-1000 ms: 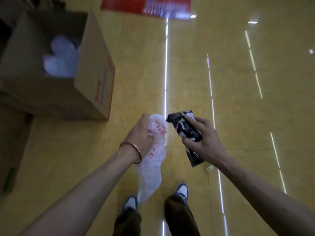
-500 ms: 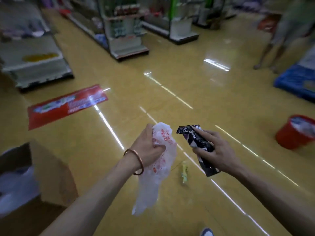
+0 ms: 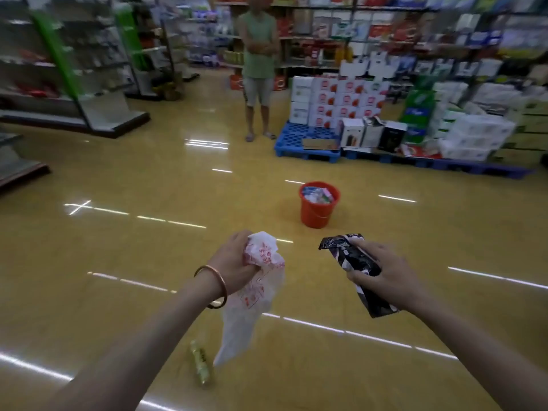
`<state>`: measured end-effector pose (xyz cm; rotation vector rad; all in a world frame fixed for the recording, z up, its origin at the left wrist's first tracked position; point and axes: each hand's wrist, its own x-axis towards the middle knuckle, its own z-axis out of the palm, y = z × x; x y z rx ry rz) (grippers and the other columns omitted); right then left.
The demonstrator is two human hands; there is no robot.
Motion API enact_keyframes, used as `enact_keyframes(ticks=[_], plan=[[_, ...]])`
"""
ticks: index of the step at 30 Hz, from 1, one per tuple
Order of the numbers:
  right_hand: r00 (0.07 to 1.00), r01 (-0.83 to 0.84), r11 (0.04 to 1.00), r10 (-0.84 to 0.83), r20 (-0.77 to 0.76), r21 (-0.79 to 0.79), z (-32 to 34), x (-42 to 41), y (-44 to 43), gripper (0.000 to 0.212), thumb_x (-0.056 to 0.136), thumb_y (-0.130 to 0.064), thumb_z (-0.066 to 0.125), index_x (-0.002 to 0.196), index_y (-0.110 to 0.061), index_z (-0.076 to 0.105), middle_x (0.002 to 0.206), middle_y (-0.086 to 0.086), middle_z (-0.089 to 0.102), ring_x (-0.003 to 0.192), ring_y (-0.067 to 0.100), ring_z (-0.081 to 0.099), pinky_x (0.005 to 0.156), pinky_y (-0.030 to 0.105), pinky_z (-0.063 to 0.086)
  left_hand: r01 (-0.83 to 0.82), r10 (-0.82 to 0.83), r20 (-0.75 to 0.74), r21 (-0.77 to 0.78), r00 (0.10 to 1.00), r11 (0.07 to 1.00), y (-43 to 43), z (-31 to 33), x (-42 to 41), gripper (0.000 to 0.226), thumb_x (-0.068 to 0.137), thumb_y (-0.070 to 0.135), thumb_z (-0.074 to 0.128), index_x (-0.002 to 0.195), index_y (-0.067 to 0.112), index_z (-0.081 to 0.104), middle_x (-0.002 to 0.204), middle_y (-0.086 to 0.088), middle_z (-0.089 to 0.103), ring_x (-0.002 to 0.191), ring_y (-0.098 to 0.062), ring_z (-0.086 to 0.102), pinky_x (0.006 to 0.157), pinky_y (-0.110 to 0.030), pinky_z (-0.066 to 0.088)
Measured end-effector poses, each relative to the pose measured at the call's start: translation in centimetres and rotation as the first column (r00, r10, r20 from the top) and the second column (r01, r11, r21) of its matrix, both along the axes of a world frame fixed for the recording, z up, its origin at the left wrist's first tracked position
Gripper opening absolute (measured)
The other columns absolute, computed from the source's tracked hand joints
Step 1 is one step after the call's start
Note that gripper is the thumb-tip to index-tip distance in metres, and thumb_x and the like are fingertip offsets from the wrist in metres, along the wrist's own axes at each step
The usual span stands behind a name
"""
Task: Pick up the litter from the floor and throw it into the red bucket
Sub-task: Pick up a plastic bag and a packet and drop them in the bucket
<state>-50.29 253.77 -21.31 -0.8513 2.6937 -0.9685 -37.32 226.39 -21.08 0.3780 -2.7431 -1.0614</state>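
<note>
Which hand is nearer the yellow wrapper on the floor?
Left. The left hand, gripping the white plastic bag, is above the yellow wrapper; the right hand, holding the black packet, is farther right.

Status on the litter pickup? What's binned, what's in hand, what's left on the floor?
Done: the red bucket ahead already holds some litter. In hand: the left hand grips a white plastic bag, the right hand a black wrapper; neither is binned yet. Left: a yellow-green wrapper lies on the floor near the person's feet.
</note>
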Motion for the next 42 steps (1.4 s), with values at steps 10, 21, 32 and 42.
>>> enact_keyframes(ticks=[10, 21, 32, 42], plan=[[0.994, 0.104, 0.994, -0.106, -0.040, -0.035, 1.6, -15.5, 7.4, 0.062, 0.080, -0.035, 0.071, 0.137, -0.039, 0.045, 0.132, -0.002, 0.047, 0.113, 0.010, 0.046, 0.089, 0.021, 0.033, 0.147, -0.155, -0.092, -0.088, 0.984, 0.985, 9.3, 0.1, -20.6, 0.045, 0.076, 0.021, 0.066, 0.119, 0.012, 0.052, 0.114, -0.004, 0.051, 0.107, -0.017, 0.047, 0.084, -0.015, 0.030], [0.993, 0.103, 0.989, -0.109, -0.046, -0.105, 1.4, -27.1, 4.8, 0.065, 0.077, -0.036, 0.073, 0.136, -0.035, 0.046, 0.130, -0.001, 0.047, 0.111, 0.012, 0.049, 0.092, 0.026, 0.040, 0.133, -0.143, -0.089, -0.103, 0.986, 0.986, 7.6, 1.7, -32.6, 0.049, 0.081, 0.023, 0.065, 0.125, 0.019, 0.043, 0.118, -0.003, 0.051, 0.101, -0.016, 0.050, 0.079, -0.022, 0.035], [0.979, 0.168, 0.981, -0.178, -0.104, -0.095, 3.8, -43.2, -2.9, 0.065, 0.079, -0.045, 0.070, 0.137, -0.035, 0.043, 0.134, -0.002, 0.045, 0.109, 0.007, 0.044, 0.087, 0.022, 0.035, 0.131, -0.155, -0.148, -0.163, 0.977, 0.978, 0.8, 4.2, -50.1, 0.029, 0.083, 0.014, 0.062, 0.111, 0.012, 0.054, 0.111, -0.007, 0.052, 0.096, -0.023, 0.050, 0.078, -0.027, 0.041], [0.968, 0.209, 0.974, -0.219, -0.124, -0.090, 3.8, -56.0, -8.0, 0.067, 0.079, -0.041, 0.071, 0.139, -0.035, 0.042, 0.134, 0.000, 0.043, 0.106, 0.006, 0.041, 0.085, 0.023, 0.033, 0.060, -0.100, -0.209, -0.190, 0.973, 0.980, -4.5, 4.2, -63.5, 0.031, 0.084, 0.006, 0.059, 0.114, 0.013, 0.058, 0.120, -0.010, 0.042, 0.096, -0.017, 0.045, 0.080, -0.022, 0.037]])
